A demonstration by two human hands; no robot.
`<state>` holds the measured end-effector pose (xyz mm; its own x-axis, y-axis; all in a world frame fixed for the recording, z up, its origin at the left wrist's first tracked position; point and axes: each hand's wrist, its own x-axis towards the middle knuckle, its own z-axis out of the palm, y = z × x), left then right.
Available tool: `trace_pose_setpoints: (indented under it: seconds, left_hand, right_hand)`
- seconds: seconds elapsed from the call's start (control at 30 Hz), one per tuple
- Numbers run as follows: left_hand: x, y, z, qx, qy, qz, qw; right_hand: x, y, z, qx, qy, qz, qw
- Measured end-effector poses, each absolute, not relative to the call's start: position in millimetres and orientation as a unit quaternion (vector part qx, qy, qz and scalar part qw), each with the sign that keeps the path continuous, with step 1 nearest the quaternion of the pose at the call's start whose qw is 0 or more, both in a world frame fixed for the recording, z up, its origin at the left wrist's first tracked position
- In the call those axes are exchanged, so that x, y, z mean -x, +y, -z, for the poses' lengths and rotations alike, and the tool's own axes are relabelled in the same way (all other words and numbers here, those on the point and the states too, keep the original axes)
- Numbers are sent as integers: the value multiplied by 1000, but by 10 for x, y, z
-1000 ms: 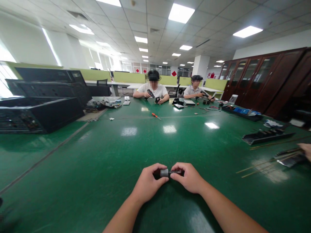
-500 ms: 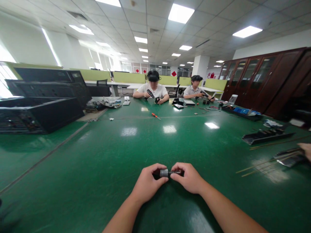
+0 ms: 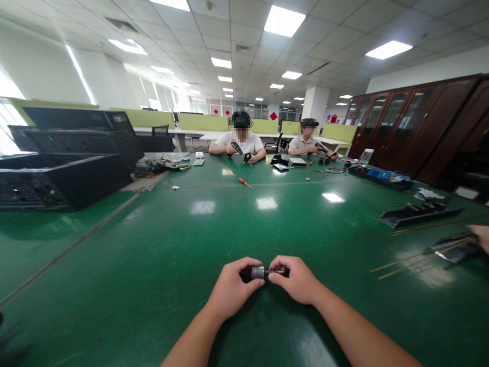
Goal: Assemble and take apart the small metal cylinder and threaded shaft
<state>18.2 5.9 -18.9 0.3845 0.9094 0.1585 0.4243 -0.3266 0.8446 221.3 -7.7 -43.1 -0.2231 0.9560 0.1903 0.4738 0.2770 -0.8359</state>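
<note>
Grey cylinder (image 3: 257,272) and ribbed shaft (image 3: 274,271) held in line by two hands

The cylinder is clamped between thumb and fingers of the left hand (image 3: 234,288); its far end is hidden in the palm. The slim shaft is pinched in the right hand (image 3: 300,280), thumb below, fingers above. Each grip is thus closed on its own portion. Whether the two portions are joined cannot be told.

The piece is held level, low over the near part of the green surface (image 3: 153,265); contact with it cannot be made out. Opposed ends are probably gripped so that the axis is kept straight and neither portion can roll. The short gap between the fingertips leaves the middle exposed, presumably for sight.

An orange-handled screwdriver (image 3: 244,182) is laid well apart, toward the far side, where the hands are not obstructed. Thin rods (image 3: 408,262) are spread at right, near another person's hand (image 3: 480,237). Dark computer cases (image 3: 91,183) are gathered at left, perhaps so that the middle is left for handwork.

Labels: no brand or lettering can be read on the piece. Red diamond decorations (image 3: 273,116) are seen in the background; any characters are too small to be read.
</note>
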Motion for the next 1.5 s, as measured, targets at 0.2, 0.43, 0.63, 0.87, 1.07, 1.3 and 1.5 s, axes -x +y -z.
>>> trace_pose_setpoints:
  seconds: [0.2, 0.43, 0.63, 0.87, 1.07, 1.3, 1.5]
  left_hand:
    - [-184, 64, 201, -736, 458, -329, 374]
    - [-183, 53, 206, -735, 459, -330, 374]
    - [-176, 57, 190, -736, 463, -329, 370]
    - [-177, 59, 196, -737, 458, -326, 376]
    - [-173, 54, 201, -730, 459, -329, 385]
    - [-179, 49, 172, -734, 467, -324, 371]
    - [-179, 49, 175, -732, 466, -325, 377]
  right_hand:
    - [-2207, -82, 413, 497, -715, -327, 368]
    - [-2212, -89, 410, 499, -716, -321, 367]
    - [-2210, -80, 407, 502, -715, -320, 367]
    - [-2212, -79, 400, 501, -714, -322, 369]
    - [-2219, -86, 399, 498, -711, -329, 372]
    - [-2221, -78, 416, 500, -710, -330, 370]
    - [-2227, -71, 430, 500, -710, -330, 371]
